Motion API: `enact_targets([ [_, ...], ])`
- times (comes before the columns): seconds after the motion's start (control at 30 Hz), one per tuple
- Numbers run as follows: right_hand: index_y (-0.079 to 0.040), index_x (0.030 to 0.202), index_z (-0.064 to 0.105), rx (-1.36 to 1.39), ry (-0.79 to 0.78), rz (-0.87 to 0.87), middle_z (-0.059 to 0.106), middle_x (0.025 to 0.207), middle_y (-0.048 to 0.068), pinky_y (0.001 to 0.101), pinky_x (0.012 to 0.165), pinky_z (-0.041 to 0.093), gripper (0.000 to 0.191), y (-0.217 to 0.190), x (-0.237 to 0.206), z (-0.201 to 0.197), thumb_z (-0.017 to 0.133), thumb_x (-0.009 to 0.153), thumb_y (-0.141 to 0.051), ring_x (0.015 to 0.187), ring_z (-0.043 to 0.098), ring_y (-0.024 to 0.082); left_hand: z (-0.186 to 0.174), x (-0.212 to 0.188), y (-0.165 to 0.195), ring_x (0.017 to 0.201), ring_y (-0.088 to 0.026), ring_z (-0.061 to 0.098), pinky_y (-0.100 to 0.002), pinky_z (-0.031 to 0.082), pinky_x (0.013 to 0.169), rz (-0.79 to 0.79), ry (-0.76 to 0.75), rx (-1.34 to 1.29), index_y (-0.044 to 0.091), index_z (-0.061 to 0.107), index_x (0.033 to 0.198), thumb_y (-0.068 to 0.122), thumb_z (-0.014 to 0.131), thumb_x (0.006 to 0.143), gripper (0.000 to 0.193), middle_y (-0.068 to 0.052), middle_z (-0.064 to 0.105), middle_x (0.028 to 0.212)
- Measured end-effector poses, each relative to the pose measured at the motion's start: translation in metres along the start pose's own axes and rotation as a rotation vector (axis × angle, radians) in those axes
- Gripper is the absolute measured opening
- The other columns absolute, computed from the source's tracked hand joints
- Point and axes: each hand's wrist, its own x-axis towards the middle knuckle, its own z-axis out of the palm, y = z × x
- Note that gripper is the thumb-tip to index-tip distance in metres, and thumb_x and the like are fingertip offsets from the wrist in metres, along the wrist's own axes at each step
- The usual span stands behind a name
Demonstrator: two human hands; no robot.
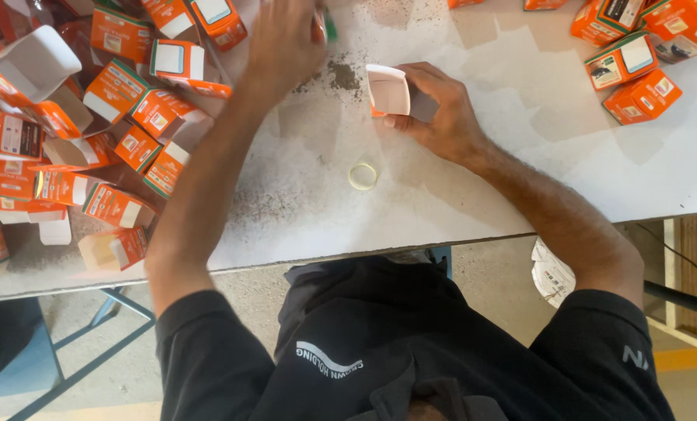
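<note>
The person stands over a white counter (457, 187), both bare arms reaching out from black sleeves. The right hand (434, 109) is closed around a small open carton (387, 91), thumb underneath and fingers curled over its far side; the carton's pale inside and raised flap face the viewer, with a sliver of orange showing at its lower edge. It sits just above the counter's middle.

Taking that carton as the landmark: the left hand (286, 43) is stretched up and to the left of it, near the far edge, fingers bunched on a small orange and green thing (323, 27) that is too blurred to name. Between that hand and the carton lies a smudge of dark grit (340, 76) on the surface. Just below the carton, nearer the person, a pale rubber band (363, 176) lies flat in a ring, apart from both hands.

Far to the carton's left is a loose heap of orange and white cartons (91, 132), some flat, some folded open. Well to its right, near the counter's corner, a smaller cluster of closed orange boxes (637, 66) lies.
</note>
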Motion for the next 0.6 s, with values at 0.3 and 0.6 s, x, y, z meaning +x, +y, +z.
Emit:
enact_targets([
  [0.3, -0.002, 0.122, 0.068, -0.004, -0.004, 0.025, 0.073, 0.112, 0.010, 0.0395, 0.089, 0.058, 0.050, -0.002, 0.004, 0.019, 0.095, 0.081, -0.014, 0.105, 0.071, 0.028, -0.020, -0.074, 0.103, 0.107, -0.038, 0.070, -0.039, 0.066, 0.079, 0.549, 0.521, -0.545, 0.003, 0.043, 0.114, -0.003, 0.084, 0.091, 0.048, -0.028, 0.057, 0.130],
  [0.6, -0.004, 0.133, 0.064, -0.008, -0.002, -0.003, 0.071, 0.121, 0.012, 0.0426, 0.096, 0.055, 0.061, -0.007, 0.005, 0.021, 0.092, 0.079, -0.011, 0.111, 0.068, 0.033, -0.012, -0.082, 0.100, 0.150, -0.048, 0.024, -0.074, 0.017, 0.121, 0.262, 0.233, -0.169, 0.015, 0.067, 0.135, 0.041, 0.075, 0.103, 0.042, -0.030, 0.027, 0.161],
])
